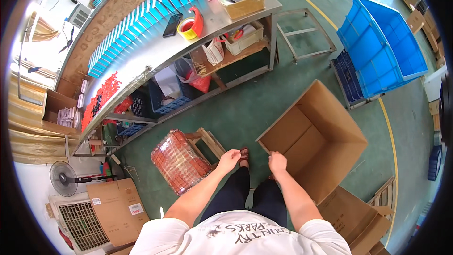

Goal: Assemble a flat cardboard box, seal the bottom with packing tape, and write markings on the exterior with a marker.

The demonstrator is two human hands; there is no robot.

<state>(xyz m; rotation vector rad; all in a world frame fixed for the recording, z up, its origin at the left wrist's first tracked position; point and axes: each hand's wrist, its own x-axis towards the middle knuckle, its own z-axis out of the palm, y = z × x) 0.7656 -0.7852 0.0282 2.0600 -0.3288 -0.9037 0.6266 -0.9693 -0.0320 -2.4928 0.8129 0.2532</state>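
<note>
My left hand (229,160) is closed in front of my legs, its fingertips pressed together; anything in them is too small to make out. Closed as well, my right hand (277,162) overlaps the left rim of a large open cardboard box (330,160). Whether it grips that rim or something small is hidden. The box's inside shows brown walls and bottom. Left of my left forearm, a stool (210,144) bears a bundle of reddish-brown pieces under clear wrap (179,160).
A metal workbench (141,61) curves along the left, with a row of blue-and-white boxes (141,26), a red tape dispenser (196,23) and small red pieces (100,99). Blue crates (382,47) stand at the far right. Another carton (349,212) lies near right; a fan (63,178) stands left.
</note>
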